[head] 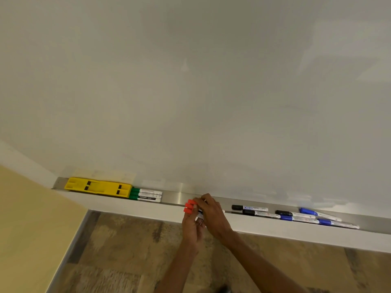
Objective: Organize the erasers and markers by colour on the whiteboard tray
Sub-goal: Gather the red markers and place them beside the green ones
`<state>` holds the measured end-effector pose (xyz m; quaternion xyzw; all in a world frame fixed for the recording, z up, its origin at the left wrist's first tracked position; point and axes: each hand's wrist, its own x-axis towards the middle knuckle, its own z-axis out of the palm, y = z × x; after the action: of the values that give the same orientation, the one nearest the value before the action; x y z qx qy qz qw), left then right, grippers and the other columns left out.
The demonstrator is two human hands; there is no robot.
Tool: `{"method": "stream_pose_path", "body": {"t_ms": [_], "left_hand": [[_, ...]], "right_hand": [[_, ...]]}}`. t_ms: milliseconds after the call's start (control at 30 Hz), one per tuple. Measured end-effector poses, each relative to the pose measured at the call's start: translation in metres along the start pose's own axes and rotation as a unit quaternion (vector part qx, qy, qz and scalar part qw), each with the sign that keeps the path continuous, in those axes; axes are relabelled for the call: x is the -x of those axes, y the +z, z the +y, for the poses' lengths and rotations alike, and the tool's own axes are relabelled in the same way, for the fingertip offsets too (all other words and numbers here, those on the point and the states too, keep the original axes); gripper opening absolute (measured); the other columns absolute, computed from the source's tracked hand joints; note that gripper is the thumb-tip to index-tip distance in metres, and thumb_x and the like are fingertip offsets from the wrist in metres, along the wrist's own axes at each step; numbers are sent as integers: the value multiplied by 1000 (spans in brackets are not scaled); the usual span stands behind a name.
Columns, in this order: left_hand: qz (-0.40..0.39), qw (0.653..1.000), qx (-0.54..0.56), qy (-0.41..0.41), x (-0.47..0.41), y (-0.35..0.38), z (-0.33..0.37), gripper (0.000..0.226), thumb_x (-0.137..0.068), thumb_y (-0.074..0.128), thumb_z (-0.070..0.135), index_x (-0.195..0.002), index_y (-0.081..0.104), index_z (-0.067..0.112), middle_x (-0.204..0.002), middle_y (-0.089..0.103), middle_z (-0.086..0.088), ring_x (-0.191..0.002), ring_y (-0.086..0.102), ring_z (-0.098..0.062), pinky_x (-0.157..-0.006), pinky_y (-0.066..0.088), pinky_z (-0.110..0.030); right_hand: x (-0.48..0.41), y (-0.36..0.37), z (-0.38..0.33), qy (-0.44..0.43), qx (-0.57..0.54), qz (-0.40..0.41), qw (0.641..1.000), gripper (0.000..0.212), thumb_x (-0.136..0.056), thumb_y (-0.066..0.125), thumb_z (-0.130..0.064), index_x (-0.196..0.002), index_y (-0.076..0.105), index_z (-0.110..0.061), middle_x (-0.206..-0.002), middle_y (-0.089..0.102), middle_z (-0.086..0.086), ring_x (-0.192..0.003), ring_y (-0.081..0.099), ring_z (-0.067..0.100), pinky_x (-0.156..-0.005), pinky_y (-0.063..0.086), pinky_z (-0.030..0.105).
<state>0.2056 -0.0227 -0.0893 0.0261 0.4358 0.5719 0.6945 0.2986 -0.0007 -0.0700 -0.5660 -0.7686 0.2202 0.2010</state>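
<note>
Hands [203, 216] together clutch red-capped markers [189, 206], barrels hidden behind fingers.

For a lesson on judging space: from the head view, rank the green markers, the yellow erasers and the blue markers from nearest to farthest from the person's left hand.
From the left hand, whose grip holds the red markers:
1. Green markers, just left on the tray.
2. Blue markers, off to the right. They lie mixed with the black ones.
3. Yellow erasers, at the tray's far left end.
</note>
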Motion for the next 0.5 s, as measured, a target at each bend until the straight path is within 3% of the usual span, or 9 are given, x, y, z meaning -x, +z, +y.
{"method": "stream_pose_path", "body": {"t_ms": [167,267,367,433,500], "left_hand": [[29,1000,-2,8,-1,-19,29,25,-93,60,21,-112,65,6,-107,68,-17,-92,70,-27,-74,60,-36],[38,999,2,13,-4,-27,45,34,-95,57,20,-124,60,2,-115,64,-22,-102,66,-32,-84,58,-39],[60,998,7,17,-9,-31,59,40,-98,54,17,-133,52,-2,-126,58,-28,-116,58,-42,-98,50,-49],[74,997,4,14,-11,-32,66,41,-98,52,15,-135,50,-4,-127,56,-30,-117,56,-43,-102,46,-52],[78,997,5,7,-12,-33,69,42,-99,52,15,-136,49,-5,-127,55,-32,-117,55,-44,-103,44,-52]], "right_hand": [[-14,12,-14,-27,3,-22,999,35,-100,49,-22,-135,54,-18,-126,63,0,-113,58,20,-97,48,34],[-16,14,-18,115,-99,43,988,33,-100,50,-27,-132,57,-21,-126,61,-6,-112,58,12,-96,49,29],[-10,17,-20,269,-345,46,898,24,-96,60,-26,-119,65,-19,-119,68,2,-104,68,19,-86,60,36],[-5,20,-24,304,-483,29,820,16,-95,62,-15,-109,68,-15,-110,71,13,-98,72,26,-78,63,38],[-2,23,-27,320,-540,32,778,15,-94,61,-8,-107,69,-9,-108,72,17,-96,73,28,-78,63,39]]}}
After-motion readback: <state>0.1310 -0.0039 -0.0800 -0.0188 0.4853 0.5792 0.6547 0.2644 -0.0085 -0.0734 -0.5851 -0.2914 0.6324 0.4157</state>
